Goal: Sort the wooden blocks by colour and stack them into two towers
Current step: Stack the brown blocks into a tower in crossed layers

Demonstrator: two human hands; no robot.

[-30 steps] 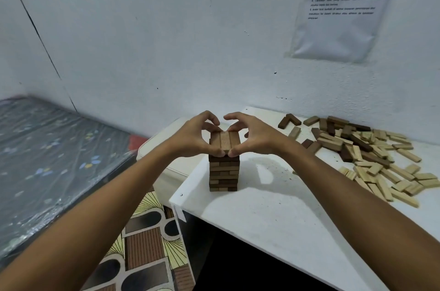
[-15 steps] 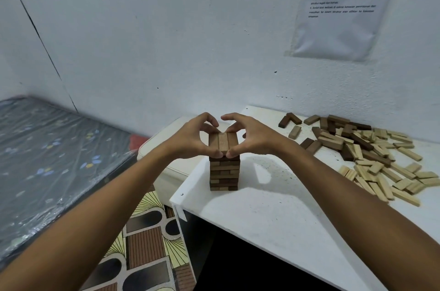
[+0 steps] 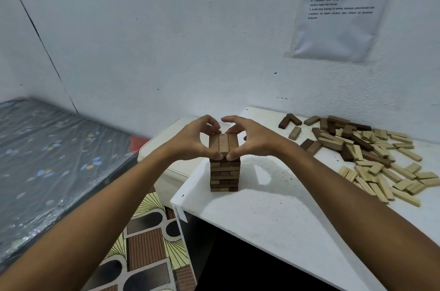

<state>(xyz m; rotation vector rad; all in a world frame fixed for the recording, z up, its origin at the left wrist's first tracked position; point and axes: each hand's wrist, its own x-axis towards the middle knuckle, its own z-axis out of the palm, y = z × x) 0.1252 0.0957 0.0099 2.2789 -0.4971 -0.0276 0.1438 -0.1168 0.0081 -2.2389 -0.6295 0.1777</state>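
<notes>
I see the dark tower (image 3: 224, 172) near the table (image 3: 273, 214) corner; left hand (image 3: 195, 140) and right hand (image 3: 250, 139) pinch its top layer (image 3: 223, 144).

Both arms stretched forward, left hand (image 3: 190, 140) and right hand (image 3: 253, 139) curled inward (thumbs low, fingertips nearly meeting).

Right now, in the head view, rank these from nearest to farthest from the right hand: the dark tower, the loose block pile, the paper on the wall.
1. dark tower: right hand grips its top.
2. loose block pile: to the right on the table.
3. paper on the wall: high, upper right.
</notes>
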